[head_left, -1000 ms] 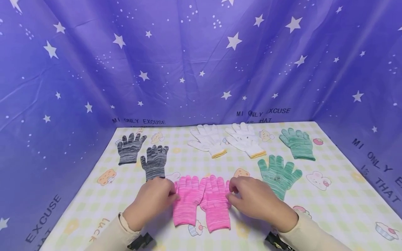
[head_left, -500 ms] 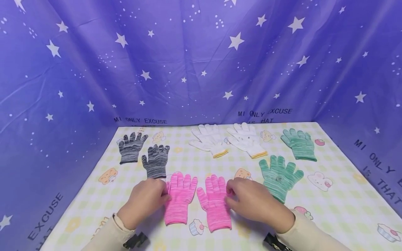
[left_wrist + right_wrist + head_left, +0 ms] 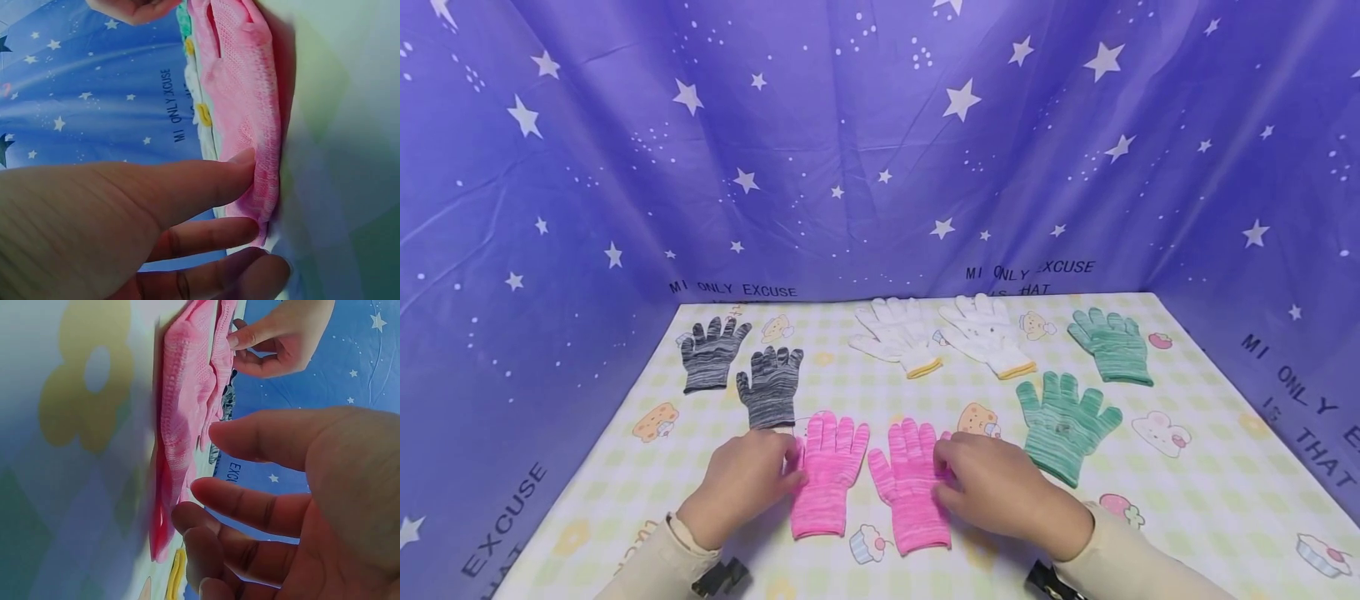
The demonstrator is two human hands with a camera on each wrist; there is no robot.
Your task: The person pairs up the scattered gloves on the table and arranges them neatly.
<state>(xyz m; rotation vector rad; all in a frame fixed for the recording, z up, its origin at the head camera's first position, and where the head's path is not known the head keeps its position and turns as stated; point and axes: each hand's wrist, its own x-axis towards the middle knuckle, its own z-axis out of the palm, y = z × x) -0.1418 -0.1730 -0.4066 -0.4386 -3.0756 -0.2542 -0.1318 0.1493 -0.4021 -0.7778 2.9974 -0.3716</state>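
Observation:
Two pink gloves lie flat with a gap between them, the left one and the right one. At the outer edge of the left pink glove is my left hand; in the left wrist view its thumb and index finger pinch the fabric. My right hand is at the outer edge of the other pink glove. The right wrist view shows this hand with thumb and fingers apart, fingertips close against the pink fabric; whether they touch it is unclear.
Two dark grey gloves lie at the left, the nearer one just beyond my left hand. Two white gloves with yellow cuffs are at the back. Two green gloves lie right. A purple star curtain surrounds the checked tabletop.
The left pink glove has moved left with my left hand, parting from the right pink glove, which it was touching. My right hand has shifted slightly left over its glove's edge.

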